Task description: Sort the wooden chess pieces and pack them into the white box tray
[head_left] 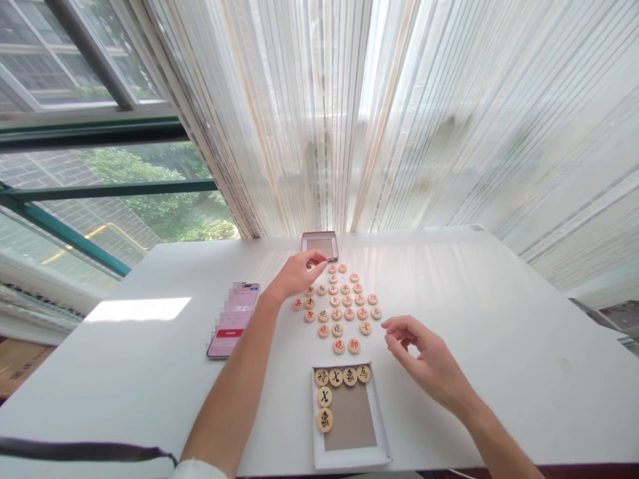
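My left hand reaches over the far side of a spread of round wooden Chinese chess pieces. Its thumb and forefinger come together beside a red-marked piece; whether something is between them I cannot make out. To the right of the spread, my right hand hovers with curved fingers apart and nothing in them, nearest a red-marked piece. Close to me lies a shallow white box tray. Several black-marked pieces line its far edge and left side, characters up.
A second shallow box part sits at the table's far edge, partly behind my left hand. A phone lies left of my left forearm. The white table meets a striped curtain and a window at the left.
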### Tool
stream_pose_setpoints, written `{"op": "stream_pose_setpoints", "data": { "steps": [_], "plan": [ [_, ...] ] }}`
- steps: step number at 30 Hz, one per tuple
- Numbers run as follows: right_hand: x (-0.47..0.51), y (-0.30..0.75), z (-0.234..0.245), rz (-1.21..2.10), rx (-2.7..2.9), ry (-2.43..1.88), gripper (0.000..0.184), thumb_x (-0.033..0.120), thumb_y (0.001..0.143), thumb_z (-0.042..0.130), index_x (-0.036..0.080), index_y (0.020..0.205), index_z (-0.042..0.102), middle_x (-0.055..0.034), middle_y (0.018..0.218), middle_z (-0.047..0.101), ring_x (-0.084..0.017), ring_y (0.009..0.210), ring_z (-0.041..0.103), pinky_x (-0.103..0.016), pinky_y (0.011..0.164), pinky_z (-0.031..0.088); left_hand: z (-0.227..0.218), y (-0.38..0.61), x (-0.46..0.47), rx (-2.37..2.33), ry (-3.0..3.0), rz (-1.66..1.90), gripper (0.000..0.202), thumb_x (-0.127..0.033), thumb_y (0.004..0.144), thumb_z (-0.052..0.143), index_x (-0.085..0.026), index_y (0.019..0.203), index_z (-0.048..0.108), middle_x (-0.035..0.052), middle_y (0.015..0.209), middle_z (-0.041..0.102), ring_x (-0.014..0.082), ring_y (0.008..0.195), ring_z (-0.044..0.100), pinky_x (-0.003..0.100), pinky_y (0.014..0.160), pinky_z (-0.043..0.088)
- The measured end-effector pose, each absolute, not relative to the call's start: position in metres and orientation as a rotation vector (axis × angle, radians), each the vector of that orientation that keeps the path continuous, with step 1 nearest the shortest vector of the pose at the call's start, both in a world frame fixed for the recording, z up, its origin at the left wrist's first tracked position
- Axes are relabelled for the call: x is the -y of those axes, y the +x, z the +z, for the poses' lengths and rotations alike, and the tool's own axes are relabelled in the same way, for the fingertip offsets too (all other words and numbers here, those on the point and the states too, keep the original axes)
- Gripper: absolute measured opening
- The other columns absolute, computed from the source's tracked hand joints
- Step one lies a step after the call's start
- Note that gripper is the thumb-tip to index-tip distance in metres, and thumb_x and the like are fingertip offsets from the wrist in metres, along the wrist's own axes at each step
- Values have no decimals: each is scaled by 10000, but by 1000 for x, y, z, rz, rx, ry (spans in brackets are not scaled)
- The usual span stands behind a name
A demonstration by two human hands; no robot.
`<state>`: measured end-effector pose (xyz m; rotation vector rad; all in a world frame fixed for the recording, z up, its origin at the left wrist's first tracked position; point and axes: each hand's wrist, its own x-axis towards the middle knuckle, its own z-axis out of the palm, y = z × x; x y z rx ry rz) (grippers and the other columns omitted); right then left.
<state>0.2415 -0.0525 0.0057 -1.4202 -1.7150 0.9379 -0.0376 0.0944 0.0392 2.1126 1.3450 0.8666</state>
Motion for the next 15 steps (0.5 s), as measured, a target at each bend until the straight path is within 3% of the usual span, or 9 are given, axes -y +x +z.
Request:
{"op": "stream_pose_setpoints", "data": {
  "steps": [6, 10, 15],
  "plan": [
    [-23, 253, 29, 791, 1786, -1348, 198, 427, 943, 607, 235, 969, 648, -53, 984, 718, -195, 813, 673, -306, 687, 532, 42, -48, -101, -1322, 2147, 632, 210, -382, 886, 595, -246, 937, 746, 22, 960, 767, 194, 855, 705, 298, 767, 553],
    [-57, 253, 3, 747, 1635, -1382, 223, 439, 934, 601, 221, 946, 646, -58, 970, 714, -207, 822, 685, -336, 741, 542, 48, -62, -97, -1354, 2151, 531, 189, -392, 843, 633, -254, 857, 760, 27, 895, 764, 212, 809, 704, 291, 683, 549],
    [-62, 256, -30, 772, 1508, -1433, 285, 484, 919, 602, 210, 977, 654, -73, 963, 718, -220, 809, 689, -349, 720, 547, 46, -68, -94, -1369, 2189, 479, 185, -404, 800, 676, -272, 886, 772, 37, 908, 757, 234, 828, 710, 297, 676, 559]
  ]
}}
